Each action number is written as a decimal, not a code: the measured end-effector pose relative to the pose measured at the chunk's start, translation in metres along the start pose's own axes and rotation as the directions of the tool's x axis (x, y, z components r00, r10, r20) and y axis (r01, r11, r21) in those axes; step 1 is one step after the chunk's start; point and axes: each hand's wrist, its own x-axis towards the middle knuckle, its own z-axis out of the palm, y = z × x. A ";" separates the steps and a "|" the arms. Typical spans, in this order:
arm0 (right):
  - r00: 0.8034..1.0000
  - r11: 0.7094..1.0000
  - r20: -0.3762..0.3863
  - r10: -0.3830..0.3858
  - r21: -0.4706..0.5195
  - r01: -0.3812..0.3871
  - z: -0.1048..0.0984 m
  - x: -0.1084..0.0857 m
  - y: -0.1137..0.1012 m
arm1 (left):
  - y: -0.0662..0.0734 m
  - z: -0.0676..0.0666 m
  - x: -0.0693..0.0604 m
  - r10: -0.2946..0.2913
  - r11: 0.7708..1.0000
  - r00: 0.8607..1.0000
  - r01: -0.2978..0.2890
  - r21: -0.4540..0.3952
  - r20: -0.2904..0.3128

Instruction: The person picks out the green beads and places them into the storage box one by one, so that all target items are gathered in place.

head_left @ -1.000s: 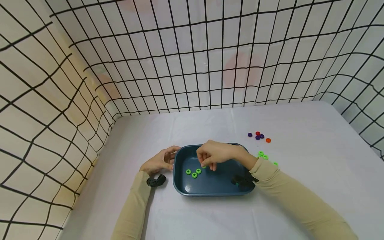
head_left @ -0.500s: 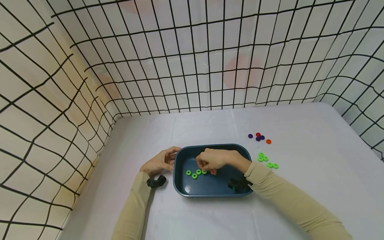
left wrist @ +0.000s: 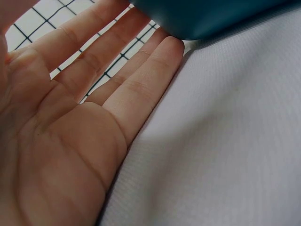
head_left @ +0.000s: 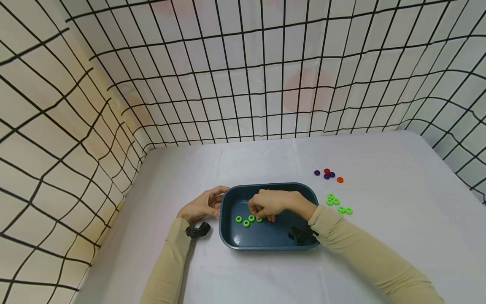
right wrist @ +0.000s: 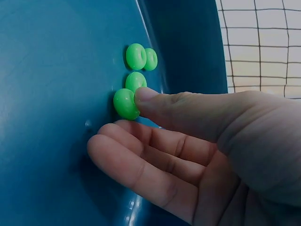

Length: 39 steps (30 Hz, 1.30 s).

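A dark blue tray point(head_left: 262, 245) stands on the white-covered table, with several light green rings point(head_left: 238, 219) on its floor. My right hand point(head_left: 272, 202) reaches into it, fingers curled. In the right wrist view the thumb tip touches the nearest green ring point(right wrist: 126, 103), with the fingertips close below; the pinch is partly hidden. That ring lies at the end of a short row of green rings. My left hand point(head_left: 203, 205) is at the tray's left end, thumb apart from the fingers. In the left wrist view its fingers point(left wrist: 141, 84) are extended against the tray's outer wall point(left wrist: 197, 19).
Right of the tray lie several more green rings point(head_left: 330, 198). Behind them is a loose group of purple, red and orange pieces point(head_left: 327, 173). A black grid net point(head_left: 243, 67) borders the table at the back and sides.
My right hand has lowered the green ring onto the tray floor beside the others, and has stayed almost still since. The left hand keeps its place at the tray.
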 end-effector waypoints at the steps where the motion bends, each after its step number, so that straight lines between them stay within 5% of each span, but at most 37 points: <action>1: 1.000 1.000 0.001 0.000 -0.001 0.000 0.000 0.000 0.000 | 0.000 0.000 0.000 0.002 1.000 1.000 -0.002 -0.003 0.003; 13: 0.998 1.000 -0.053 -0.016 0.012 0.017 -0.002 0.000 -0.001 | 0.000 0.000 0.000 -0.004 1.000 1.000 0.004 -0.002 -0.002; 23: 0.973 0.978 -0.178 -0.145 0.124 0.168 -0.015 -0.010 0.006 | -0.002 -0.001 0.000 0.002 1.000 1.000 -0.002 -0.023 0.008; 28: 0.916 0.944 -0.374 -0.145 0.226 0.242 -0.031 -0.037 0.005 | -0.002 -0.001 0.000 0.005 1.000 1.000 -0.005 -0.024 0.007; 33: 0.814 0.931 -0.575 -0.084 0.246 0.270 -0.042 -0.074 0.017 | -0.003 -0.002 0.000 0.018 0.999 1.000 -0.017 -0.030 0.009; 36: 0.758 0.937 -0.652 -0.022 0.251 0.243 -0.043 -0.099 0.035 | -0.003 -0.001 0.000 0.019 0.999 1.000 -0.018 -0.033 0.018; 39: 0.734 0.952 -0.674 0.079 0.271 0.146 -0.039 -0.120 0.057 | -0.002 -0.001 0.000 0.017 0.999 1.000 -0.017 -0.033 0.015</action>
